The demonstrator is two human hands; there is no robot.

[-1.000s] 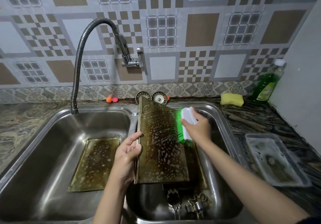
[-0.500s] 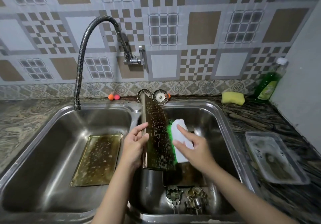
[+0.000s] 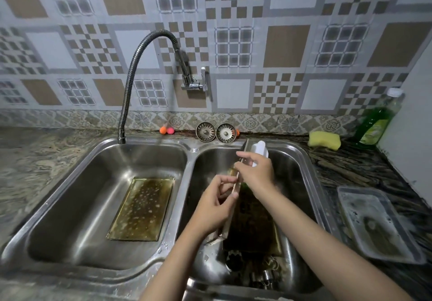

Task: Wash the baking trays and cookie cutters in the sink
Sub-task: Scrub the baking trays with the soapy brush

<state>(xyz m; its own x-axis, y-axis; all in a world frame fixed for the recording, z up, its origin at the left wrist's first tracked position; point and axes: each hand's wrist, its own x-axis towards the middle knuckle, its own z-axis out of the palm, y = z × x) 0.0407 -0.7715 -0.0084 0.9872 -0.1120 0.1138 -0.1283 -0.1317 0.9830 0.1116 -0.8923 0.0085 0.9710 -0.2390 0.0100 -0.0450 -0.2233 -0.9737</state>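
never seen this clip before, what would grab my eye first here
The two hands over the right basin: the left hand pinches a baking tray turned edge-on to the camera, while the right hand holds a white scrub brush against it. Next, a second greasy tray lies flat in the left basin, under the arched faucet.

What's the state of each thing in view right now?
held tray: edge-on over right basin, gripped by both hands
left hand: grips tray edge
right hand: holds brush and tray
brush: in right hand
left tray: flat in left basin, soapy
cutters: in right basin
faucet: no visible stream
bottle: capped, upright
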